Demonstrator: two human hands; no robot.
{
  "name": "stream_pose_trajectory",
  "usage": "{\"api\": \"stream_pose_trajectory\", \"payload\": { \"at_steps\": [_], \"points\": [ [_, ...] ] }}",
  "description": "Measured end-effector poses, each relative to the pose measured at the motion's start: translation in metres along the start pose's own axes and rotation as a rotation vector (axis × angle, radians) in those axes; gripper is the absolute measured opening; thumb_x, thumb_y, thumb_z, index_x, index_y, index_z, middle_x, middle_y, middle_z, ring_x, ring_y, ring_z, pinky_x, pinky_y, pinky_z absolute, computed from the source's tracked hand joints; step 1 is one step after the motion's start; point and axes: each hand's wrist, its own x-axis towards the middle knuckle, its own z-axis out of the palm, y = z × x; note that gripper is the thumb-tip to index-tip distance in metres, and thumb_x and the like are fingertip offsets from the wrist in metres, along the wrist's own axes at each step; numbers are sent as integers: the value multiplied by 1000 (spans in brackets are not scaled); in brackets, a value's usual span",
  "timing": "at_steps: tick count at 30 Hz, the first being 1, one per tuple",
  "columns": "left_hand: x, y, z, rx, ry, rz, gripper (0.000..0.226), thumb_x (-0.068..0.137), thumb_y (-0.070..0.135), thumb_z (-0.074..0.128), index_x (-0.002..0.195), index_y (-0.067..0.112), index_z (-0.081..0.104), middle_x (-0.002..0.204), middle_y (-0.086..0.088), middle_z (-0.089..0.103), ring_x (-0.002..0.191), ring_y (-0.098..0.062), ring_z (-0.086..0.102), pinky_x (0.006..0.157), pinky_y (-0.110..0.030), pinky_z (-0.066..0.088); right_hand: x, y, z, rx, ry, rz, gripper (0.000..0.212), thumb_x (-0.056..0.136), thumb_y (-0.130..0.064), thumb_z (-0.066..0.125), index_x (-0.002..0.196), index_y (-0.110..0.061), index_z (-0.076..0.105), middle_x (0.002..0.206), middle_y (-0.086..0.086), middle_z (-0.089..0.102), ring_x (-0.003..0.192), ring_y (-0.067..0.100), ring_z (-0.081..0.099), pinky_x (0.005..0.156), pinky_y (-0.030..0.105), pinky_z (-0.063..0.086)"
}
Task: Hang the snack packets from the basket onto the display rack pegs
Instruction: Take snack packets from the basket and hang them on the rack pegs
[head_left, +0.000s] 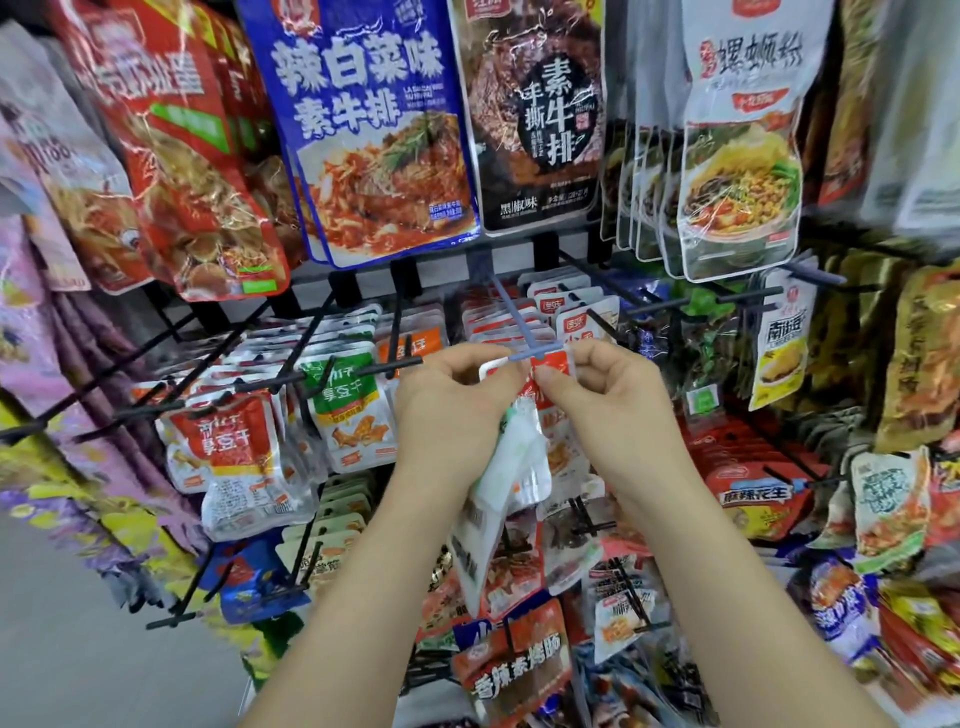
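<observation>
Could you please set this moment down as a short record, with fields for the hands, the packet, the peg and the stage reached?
left hand: pinches the top of the red packet; more packets hang below its palm
right hand: pinches the same top edge
peg: blue peg, its tip at the packet's top
stage: packet held at the tip; whether it is threaded is unclear

packet (524, 374) at peg (511, 312) tip, between left hand (447, 400), right hand (608, 395)
</observation>
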Motion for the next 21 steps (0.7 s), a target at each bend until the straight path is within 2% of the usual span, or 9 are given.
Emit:
{"api": "stream_pose_trajectory", "payload": {
  "at_steps": [2,5,9,13,15,16,18,19,21],
  "points": [
    [2,-4,3,37,13,28,18,82,16,74,74,32,71,68,7,67,57,-2,53,51,-16,44,3,1,2,4,24,-4,10,90,-11,67,86,-19,69,80,9,73,73,19,65,72,36,55],
    [4,-8,4,66,30,58,18,83,19,74,76,35,70,73,1,69,58,-4,51,52,-17,43,5,3,4,-17,45,-6,9,90,-11,67,89,-19,70,79,6,74,71,16,67,65,27,55],
    [6,-12,3,70,15,33,7,85,23,73,89,28,75,81,3,72,68,-7,60,62,-23,51,6,6,3,-39,65,5,7,89,-13,67,89,-18,72,78,3,74,71,19,69,66,38,57],
    [9,-16,3,81,0,29,12,89,21,68,97,23,76,91,13,72,85,0,63,73,-17,49,7,5,3,-105,83,-5,7,87,-15,70,85,-21,73,74,-2,74,70,18,70,69,46,60],
    [7,-18,4,87,12,61,11,89,19,68,93,28,74,83,18,69,78,3,60,71,-15,46,8,5,4,-171,107,-41,7,86,-17,71,82,-22,72,68,-4,72,62,15,68,66,44,59],
    [5,-20,4,96,27,88,14,89,19,67,89,33,70,76,20,66,72,5,57,67,-12,44,9,6,4,-239,128,-69,8,85,-19,72,79,-24,69,64,-5,69,58,10,65,64,38,58],
    [0,-22,2,107,54,126,20,89,20,67,88,40,64,72,12,61,61,1,51,57,-11,42,7,7,3,-432,184,-132,16,83,-28,75,75,-27,62,58,-7,62,52,5,58,56,20,48],
    [-2,-22,2,108,60,137,21,89,21,67,91,41,63,75,7,60,60,-2,50,55,-14,42,6,7,3,-509,210,-156,19,82,-33,76,77,-28,58,59,-8,60,53,4,56,55,19,44],
    [-7,-23,0,112,62,161,22,89,20,66,95,41,61,79,-1,60,64,-3,51,58,-14,42,4,8,5,-596,239,-196,19,83,-38,75,88,-25,62,62,-8,58,59,7,55,59,25,44]
  ]
}}
